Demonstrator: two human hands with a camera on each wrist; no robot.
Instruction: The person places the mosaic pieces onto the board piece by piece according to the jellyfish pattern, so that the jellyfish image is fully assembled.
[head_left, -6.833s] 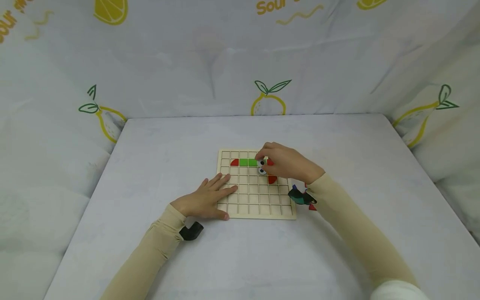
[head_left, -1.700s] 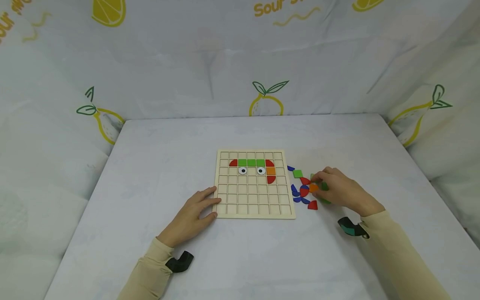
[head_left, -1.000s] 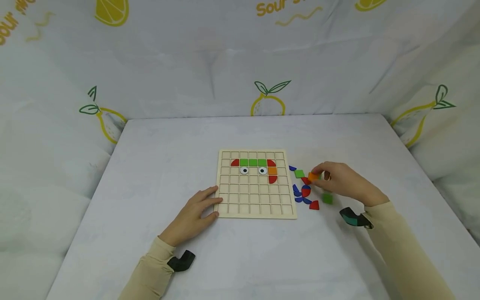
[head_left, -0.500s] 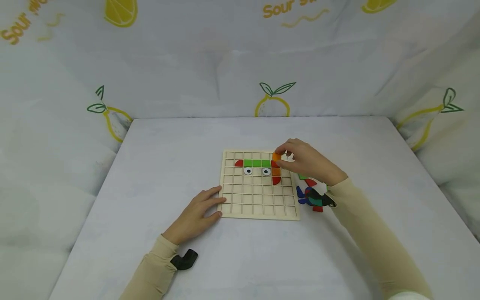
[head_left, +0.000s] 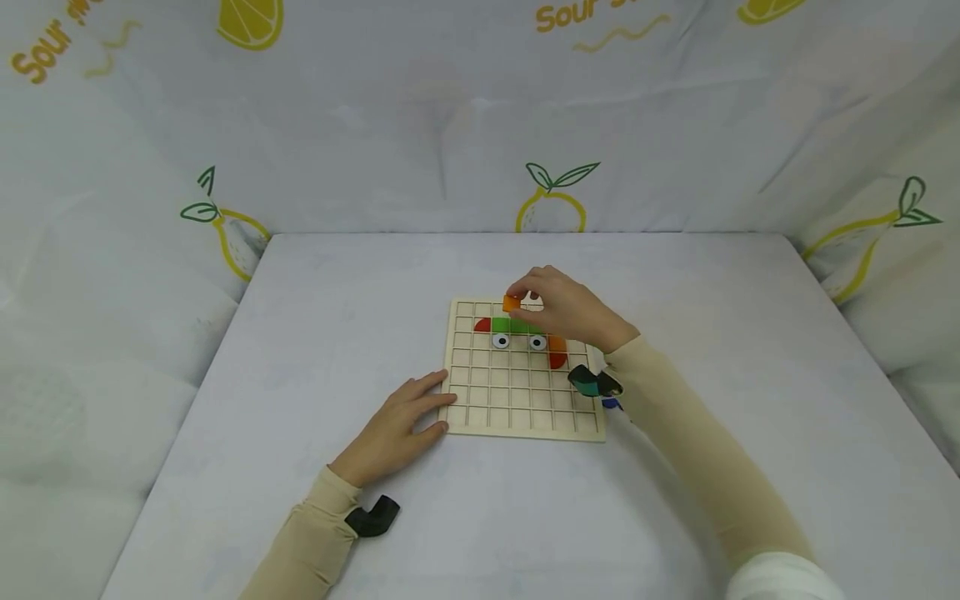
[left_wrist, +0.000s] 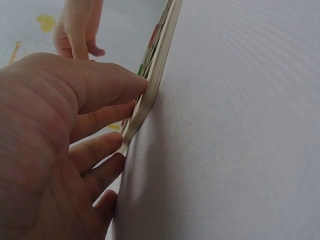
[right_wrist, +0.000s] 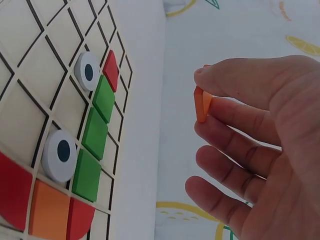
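Note:
Between thumb and fingertips my right hand pinches an orange square tile, raised over the far edge of the wooden grid board. The right wrist view shows this tile clear of the board, its other fingers loosely bent. Along the board's far part run a red quarter-round tile and a row of green square tiles. Round eye pieces sit just below the green row. An orange tile lies between two red ones. My left hand touches the board's left edge with extended fingers.
Beyond the board's right edge, blue pieces show beside the right sleeve, which hides other loose pieces. A white cloth covers the table, and a lemon-print curtain stands behind it.
My right hand placed the eye pieces, then took the orange tile from the loose pieces and carried it left over the board. My left hand slid back from the board's surface to its edge.

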